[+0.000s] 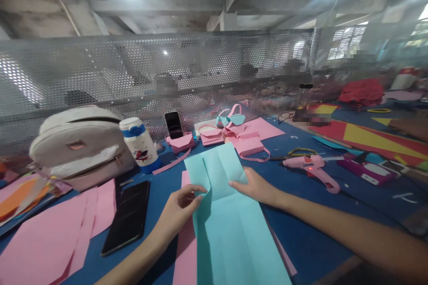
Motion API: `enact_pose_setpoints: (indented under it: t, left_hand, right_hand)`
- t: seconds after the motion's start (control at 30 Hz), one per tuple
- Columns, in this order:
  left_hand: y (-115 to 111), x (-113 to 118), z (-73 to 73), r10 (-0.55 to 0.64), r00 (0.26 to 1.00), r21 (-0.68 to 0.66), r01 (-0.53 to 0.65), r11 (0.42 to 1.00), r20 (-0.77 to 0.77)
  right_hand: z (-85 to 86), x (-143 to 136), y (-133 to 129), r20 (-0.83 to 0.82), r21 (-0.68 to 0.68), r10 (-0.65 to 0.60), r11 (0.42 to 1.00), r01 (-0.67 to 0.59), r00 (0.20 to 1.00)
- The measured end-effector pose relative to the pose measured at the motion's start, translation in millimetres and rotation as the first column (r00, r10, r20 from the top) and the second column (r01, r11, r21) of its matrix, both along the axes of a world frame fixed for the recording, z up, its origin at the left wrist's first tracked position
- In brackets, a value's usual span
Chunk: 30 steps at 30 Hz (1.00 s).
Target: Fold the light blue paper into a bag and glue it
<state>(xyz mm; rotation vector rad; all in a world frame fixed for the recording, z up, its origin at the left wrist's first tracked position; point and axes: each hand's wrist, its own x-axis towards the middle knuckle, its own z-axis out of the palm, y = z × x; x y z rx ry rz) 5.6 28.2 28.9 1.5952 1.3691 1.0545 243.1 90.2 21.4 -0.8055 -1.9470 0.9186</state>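
A long sheet of light blue paper point(234, 231) with crossing creases lies before me, its far end lifted a little. My left hand point(183, 207) pinches the sheet's left edge between thumb and fingers, where the paper curls up. On the far right part, my right hand point(256, 185) grips the edge, thumb on top and fingers underneath. Pink paper point(185, 249) shows beneath the blue sheet on both sides. Just beyond stand small folded pink paper bags point(250, 146) with strip handles, and a light blue paper bow point(230, 119).
To the left are a phone point(129, 218), pink sheets point(43, 240), a white backpack point(80, 147) and a bottle point(140, 144). A pink glue gun point(312, 169), scissors point(301, 152) and a purple box point(366, 169) lie right. A perforated metal screen point(133, 67) closes off the back.
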Motion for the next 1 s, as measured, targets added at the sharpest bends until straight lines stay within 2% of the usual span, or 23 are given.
enact_pose_setpoints:
  t: [0.33,0.6,0.9,1.0]
  left_hand:
    - [3,-3,0.9,0.013,0.997,0.018,-0.012,1.0,-0.07]
    - [4,-7,11.3,0.013,0.992,0.027,-0.01,1.0,-0.126]
    - [6,-12,11.9,-0.081,0.989,0.001,0.082,0.997,-0.123]
    - [7,-15,17.3,-0.132,0.984,-0.033,0.129,0.991,-0.122]
  right_hand:
    - [-1.5,-2,-5,0.031,0.063,0.036,0.997,-0.038,0.999]
    - [1.6,-2,-7,0.029,0.064,0.037,0.997,-0.038,0.999]
    - [2.1,-3,-9,0.025,0.021,0.068,0.997,-0.069,0.997]
    - [9.0,0,-7,-0.011,0.049,0.058,0.997,-0.057,0.998]
